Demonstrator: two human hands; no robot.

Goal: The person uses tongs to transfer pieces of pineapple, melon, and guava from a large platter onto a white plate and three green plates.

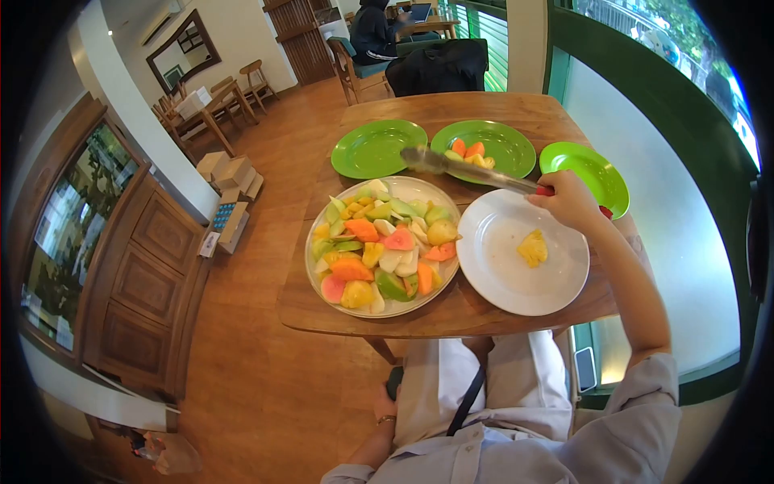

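My right hand (pixel 558 199) is closed around the red-ended handle of metal tongs (pixel 492 174). Their blurred tips reach left over the gap between two green plates. Below the tongs, a white plate (pixel 493 282) holds one piece of pineapple (pixel 532 248). To its left a large round platter (pixel 316 278) is heaped with cut fruit in orange, pink, yellow, green and white. The back middle green plate (pixel 512 145) carries a few orange and yellow pieces. Beside my thigh, my left hand (pixel 385 403) is curled at a small dark object (pixel 394 382), its fingers partly hidden.
Another green plate (pixel 367 149) stands at the back left of the wooden table (pixel 387 324), and a smaller one (pixel 609 181) at the right. A dark jacket (pixel 439 68) hangs over a chair behind. Further back sits a person (pixel 372 32) with a laptop. Cardboard boxes (pixel 234 173) line the left.
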